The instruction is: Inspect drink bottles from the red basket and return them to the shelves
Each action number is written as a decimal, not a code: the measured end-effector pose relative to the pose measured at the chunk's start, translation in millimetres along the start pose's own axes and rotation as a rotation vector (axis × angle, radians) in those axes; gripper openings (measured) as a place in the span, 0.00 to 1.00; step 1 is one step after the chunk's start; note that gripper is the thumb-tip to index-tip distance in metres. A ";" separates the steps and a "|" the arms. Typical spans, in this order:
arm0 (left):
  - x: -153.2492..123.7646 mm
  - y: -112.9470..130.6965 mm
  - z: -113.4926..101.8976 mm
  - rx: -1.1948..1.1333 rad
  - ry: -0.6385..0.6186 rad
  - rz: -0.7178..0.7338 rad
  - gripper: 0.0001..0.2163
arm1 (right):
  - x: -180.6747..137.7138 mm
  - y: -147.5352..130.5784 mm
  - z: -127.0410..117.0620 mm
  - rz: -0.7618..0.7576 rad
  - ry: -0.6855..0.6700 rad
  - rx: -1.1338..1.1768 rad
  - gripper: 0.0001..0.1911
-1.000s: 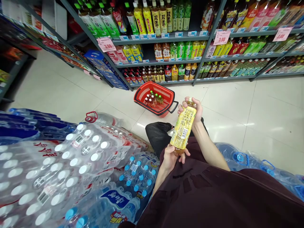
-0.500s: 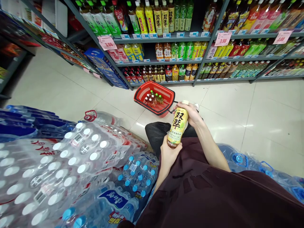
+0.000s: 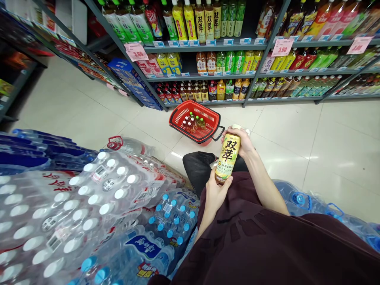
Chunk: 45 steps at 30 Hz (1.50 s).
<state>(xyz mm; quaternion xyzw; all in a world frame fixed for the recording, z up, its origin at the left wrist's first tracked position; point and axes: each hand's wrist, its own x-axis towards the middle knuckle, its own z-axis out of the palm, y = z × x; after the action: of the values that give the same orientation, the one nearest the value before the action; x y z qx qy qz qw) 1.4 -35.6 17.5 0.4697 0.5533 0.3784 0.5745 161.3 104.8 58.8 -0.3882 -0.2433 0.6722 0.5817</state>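
I hold a yellow drink bottle (image 3: 227,157) with black characters on its label in front of my chest, tilted a little. My right hand (image 3: 242,140) is wrapped round its upper part near the white cap. My left hand (image 3: 217,192) grips it at the bottom end. Beyond the bottle, a red shopping basket (image 3: 208,116) stands on the tiled floor with several small bottles inside.
Shrink-wrapped packs of water bottles (image 3: 97,198) are stacked at my left. Big blue water jugs (image 3: 308,200) lie at my right. Grey shelves (image 3: 208,43) full of drink bottles with pink price tags run across the back. Pale floor tiles (image 3: 311,134) spread between.
The bottle has been turned in my hands: a second ago its small-print back faced me, now the front with large characters does. Both hands kept their hold.
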 end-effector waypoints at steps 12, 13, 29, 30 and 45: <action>0.6 8.0 -4.2 -0.186 -0.052 -0.124 0.41 | -0.3 -5.0 -7.5 -0.025 -0.082 0.086 0.11; -0.1 9.0 -3.8 -0.197 -0.049 -0.125 0.41 | -0.5 -5.7 -9.5 -0.029 -0.098 0.102 0.11; -1.5 12.7 -5.7 -0.237 -0.044 -0.152 0.34 | -2.8 -6.9 -23.3 -0.060 -0.129 0.139 0.12; -1.5 12.6 -5.7 -0.237 -0.038 -0.149 0.34 | -2.8 -7.2 -23.0 -0.057 -0.125 0.145 0.12; 3.5 1.5 -5.7 -0.056 0.065 -0.049 0.24 | 1.7 -6.9 -10.3 0.076 0.036 0.063 0.12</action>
<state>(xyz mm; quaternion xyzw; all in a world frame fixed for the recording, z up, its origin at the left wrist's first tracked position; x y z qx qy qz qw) -3.8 -31.1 18.2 0.4272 0.5721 0.3945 0.5784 173.7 106.6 57.8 -0.3904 -0.1964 0.6942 0.5718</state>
